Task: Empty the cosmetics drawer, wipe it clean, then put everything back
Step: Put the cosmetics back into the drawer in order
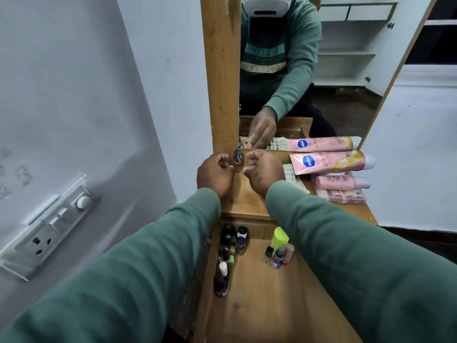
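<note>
while a white switchboard (pixel 49 226) sits on the grey wall at far left, the left hand (pixel 215 174) is raised at the back edge of the wooden tabletop (pixel 247 201), its fingers curled and pinching the left side of a small bottle (pixel 237 160). the bottle stands upright, amber below with a dark cap above, just in front of the lower edge of the mirror (pixel 346 70) and beside its wooden frame post (pixel 220 70). whether its base touches the tabletop cannot be told. the right hand (pixel 264 174) pinches the bottle's other side with curled fingertips, so the bottle sits between both hands. both forearms wear green sleeves.

below the hands the drawer (pixel 259 305) stands pulled open. along its left wall runs a row of nail polish bottles (pixel 226 256), mostly dark-capped, one with a white cap. near the back, further right, a cluster of tiny bottles (pixel 279 253) stands just in front of a yellow-green capped container (pixel 280 236).

to the right on the tabletop a pink tube (pixel 329 162) lies on its side against the mirror, with a smaller pink bottle (pixel 341 182) lying just in front of it and a clear packet (pixel 346 195) of pink items nearer still.
</note>
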Available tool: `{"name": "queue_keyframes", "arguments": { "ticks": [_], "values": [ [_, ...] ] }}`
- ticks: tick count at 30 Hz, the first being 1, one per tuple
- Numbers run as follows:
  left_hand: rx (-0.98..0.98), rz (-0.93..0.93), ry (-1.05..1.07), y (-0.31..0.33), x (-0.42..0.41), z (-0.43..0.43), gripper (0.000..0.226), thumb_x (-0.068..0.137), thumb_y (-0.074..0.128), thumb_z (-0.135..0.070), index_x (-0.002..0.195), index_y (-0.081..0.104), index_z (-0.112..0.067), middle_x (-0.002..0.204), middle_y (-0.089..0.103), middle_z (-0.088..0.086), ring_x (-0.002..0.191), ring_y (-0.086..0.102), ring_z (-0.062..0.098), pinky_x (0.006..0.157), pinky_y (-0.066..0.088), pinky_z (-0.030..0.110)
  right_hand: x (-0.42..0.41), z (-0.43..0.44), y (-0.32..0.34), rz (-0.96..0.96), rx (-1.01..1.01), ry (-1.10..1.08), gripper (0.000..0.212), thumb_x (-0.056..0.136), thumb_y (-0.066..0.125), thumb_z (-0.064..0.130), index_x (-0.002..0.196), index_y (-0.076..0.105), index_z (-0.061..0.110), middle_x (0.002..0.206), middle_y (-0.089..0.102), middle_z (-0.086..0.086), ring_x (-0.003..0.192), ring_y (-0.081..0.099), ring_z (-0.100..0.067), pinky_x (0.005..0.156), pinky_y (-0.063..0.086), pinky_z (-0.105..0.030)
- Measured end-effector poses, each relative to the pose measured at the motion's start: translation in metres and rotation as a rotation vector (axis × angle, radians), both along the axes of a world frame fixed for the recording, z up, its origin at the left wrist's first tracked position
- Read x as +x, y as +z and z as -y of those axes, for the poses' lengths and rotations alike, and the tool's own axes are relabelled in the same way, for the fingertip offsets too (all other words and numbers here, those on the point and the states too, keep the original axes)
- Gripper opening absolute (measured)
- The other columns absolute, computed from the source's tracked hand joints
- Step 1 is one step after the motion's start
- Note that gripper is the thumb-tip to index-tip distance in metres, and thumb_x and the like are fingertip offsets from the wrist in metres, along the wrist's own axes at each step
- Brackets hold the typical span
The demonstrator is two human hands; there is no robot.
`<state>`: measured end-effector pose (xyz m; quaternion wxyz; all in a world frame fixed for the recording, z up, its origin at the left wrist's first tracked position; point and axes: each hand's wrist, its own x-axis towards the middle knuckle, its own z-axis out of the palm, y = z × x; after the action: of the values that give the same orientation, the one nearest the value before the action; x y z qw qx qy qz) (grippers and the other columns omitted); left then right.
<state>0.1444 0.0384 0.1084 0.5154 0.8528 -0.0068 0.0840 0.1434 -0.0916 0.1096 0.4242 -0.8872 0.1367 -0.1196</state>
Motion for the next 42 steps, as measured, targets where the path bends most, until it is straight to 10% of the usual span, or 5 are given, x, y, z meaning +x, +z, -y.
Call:
{"name": "queue_keyframes", "arguments": {
  "ticks": [8, 16, 26, 42],
  "values": [
    [-0.043, 0.014, 0.003, -0.009, 0.014, 0.012, 0.023, 0.096, 0.069, -0.016, 0.119, 0.074, -0.02, 0.101, 0.071, -0.008, 0.098, 0.067, 0.014, 0.092, 0.05, 0.026, 0.021, 0.008, 0.0, 0.017, 0.138, 0.15, 0.025, 0.093, 0.072, 0.004, 0.116, 0.071, 0.013, 0.099, 0.075, 0.004, 0.095, 0.068, -0.009, 0.094, 0.053, -0.018],
    [-0.113, 0.073, -0.052, -0.014, -0.036, -0.012, 0.017, 0.085, 0.082, -0.019, 0.101, 0.079, -0.02, 0.086, 0.077, -0.007, 0.084, 0.073, 0.013, 0.085, 0.062, 0.04, -0.052, 0.0, 0.013, 0.069, 0.082, 0.203, 0.016, 0.082, 0.086, 0.019, 0.094, 0.075, 0.02, 0.083, 0.076, 0.002, 0.08, 0.073, -0.015, 0.082, 0.062, -0.041],
    [-0.059, 0.036, -0.327, -0.017, -0.142, -0.056, 0.012, 0.085, 0.081, -0.009, 0.092, 0.082, -0.019, 0.08, 0.078, -0.01, 0.074, 0.074, 0.004, 0.069, 0.058, 0.02, -0.161, -0.009, -0.005, -0.024, 0.046, 0.325, 0.021, 0.076, 0.092, 0.026, 0.088, 0.075, 0.021, 0.078, 0.075, -0.001, 0.067, 0.07, -0.01, 0.061, 0.06, -0.029],
    [0.344, 0.032, -0.268, -0.05, -0.153, -0.048, 0.03, 0.097, 0.056, -0.003, 0.102, 0.076, -0.026, 0.088, 0.076, -0.006, 0.075, 0.07, 0.012, 0.078, 0.06, 0.036, -0.17, -0.028, -0.059, -0.202, -0.391, 0.218, 0.011, 0.091, 0.073, 0.029, 0.097, 0.063, 0.029, 0.093, 0.069, 0.006, 0.093, 0.062, -0.02, 0.083, 0.04, -0.04]
  ]
}}
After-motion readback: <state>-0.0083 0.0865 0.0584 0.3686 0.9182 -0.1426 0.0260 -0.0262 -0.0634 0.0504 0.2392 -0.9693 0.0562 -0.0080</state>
